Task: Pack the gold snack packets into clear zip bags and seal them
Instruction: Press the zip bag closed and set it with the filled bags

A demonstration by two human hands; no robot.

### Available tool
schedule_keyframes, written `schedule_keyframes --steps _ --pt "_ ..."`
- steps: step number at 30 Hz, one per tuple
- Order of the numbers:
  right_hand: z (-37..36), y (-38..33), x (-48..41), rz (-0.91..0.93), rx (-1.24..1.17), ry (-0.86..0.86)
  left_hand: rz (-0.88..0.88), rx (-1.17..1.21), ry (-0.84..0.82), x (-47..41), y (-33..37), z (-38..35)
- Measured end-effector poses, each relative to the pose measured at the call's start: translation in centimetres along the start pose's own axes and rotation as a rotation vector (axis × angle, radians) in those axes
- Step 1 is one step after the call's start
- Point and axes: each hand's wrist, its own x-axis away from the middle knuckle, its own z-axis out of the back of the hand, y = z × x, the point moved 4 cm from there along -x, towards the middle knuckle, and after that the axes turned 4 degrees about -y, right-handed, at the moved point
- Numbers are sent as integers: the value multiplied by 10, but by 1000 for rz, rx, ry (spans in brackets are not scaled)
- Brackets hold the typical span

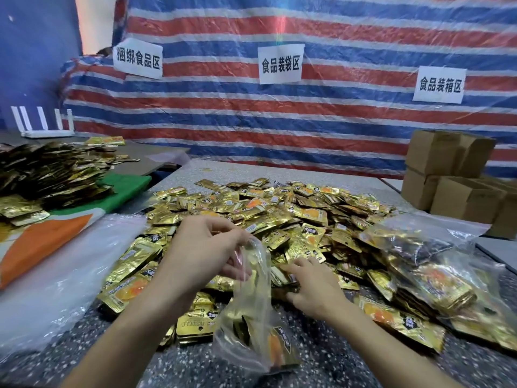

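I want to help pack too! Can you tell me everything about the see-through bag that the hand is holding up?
The clear zip bag is thin, crinkly, shiny plastic. The left hand pinches its top, and it hangs down in front of the loose pile, its bottom at the dark speckled table. A few gold snack packets sit in its lower part, one showing an orange picture; the upper part holds nothing. Whether its zip is shut cannot be seen.
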Motion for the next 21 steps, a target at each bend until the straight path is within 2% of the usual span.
schedule_keyframes --steps 3,5,9,12,17,21 --pt "3 12 -1 -54 -156 11 0 18 -23 0 1 3" --pt "6 14 0 -45 -130 38 3 36 -42 0 3 2" --pt "19 19 5 -55 -254 257 50 141 -70 -1 6 -3" --pt "40 25 8 -124 -640 336 87 209 -78 -5 6 -5" --pt "90 26 25 -204 -1109 477 163 365 -39 -13 3 -11" --pt "125 11 46 -99 -1672 458 197 480 -10 -19 -1 -17"
